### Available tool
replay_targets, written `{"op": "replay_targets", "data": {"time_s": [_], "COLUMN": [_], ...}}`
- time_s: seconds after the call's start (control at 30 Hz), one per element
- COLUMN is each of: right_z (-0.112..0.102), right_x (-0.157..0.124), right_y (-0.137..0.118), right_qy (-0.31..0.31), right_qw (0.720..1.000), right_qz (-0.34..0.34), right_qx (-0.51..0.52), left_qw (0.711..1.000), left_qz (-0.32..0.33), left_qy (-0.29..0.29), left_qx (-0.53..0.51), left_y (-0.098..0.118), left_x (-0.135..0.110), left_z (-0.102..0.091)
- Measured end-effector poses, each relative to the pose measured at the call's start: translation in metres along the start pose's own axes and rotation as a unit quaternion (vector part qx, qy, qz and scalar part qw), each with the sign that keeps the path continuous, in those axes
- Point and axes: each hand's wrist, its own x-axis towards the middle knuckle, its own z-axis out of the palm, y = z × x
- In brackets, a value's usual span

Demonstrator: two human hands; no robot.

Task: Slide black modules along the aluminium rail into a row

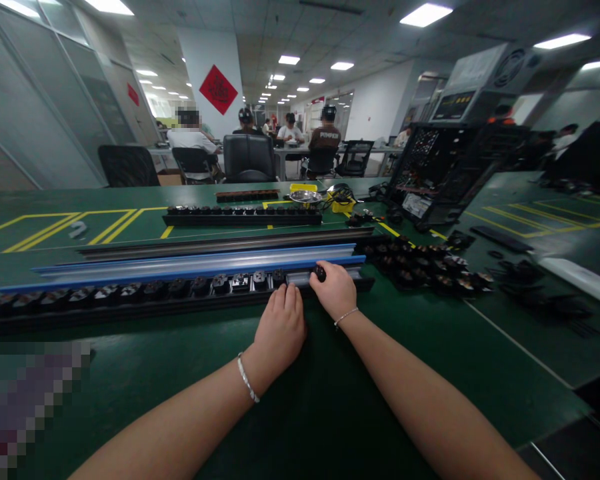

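A long black rail point(145, 308) lies across the green table in front of me, its channel filled from the left with a row of black socket-like modules point(201, 286). The channel's right end shows a bare light strip. My left hand point(283, 323) grips the rail's near edge beside the last module in the row, fingers bent together over it; the thumb is hidden. Just right of that, my right hand point(336, 291) pinches a small round black part point(321, 273) between thumb and fingers, above the bare stretch of channel.
Behind the rail lie blue-edged strips point(195, 261) and another filled rail point(240, 217). Loose black modules point(425, 265) are heaped to the right. Farther back stand a metal bowl point(305, 197), yellow boxes and an opened computer case point(430, 170). People sit at tables beyond.
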Motion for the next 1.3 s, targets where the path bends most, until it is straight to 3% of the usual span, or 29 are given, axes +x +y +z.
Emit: {"op": "replay_targets", "data": {"time_s": [1.3], "right_z": [-0.007], "right_x": [0.004], "right_y": [0.017], "right_qy": [0.006], "right_qw": [0.999], "right_qz": [0.035], "right_qx": [-0.004], "left_qw": [1.000], "left_qz": [0.000], "left_qy": [0.001], "left_qx": [-0.013], "left_y": [0.000], "left_x": [0.000], "left_z": [-0.001]}}
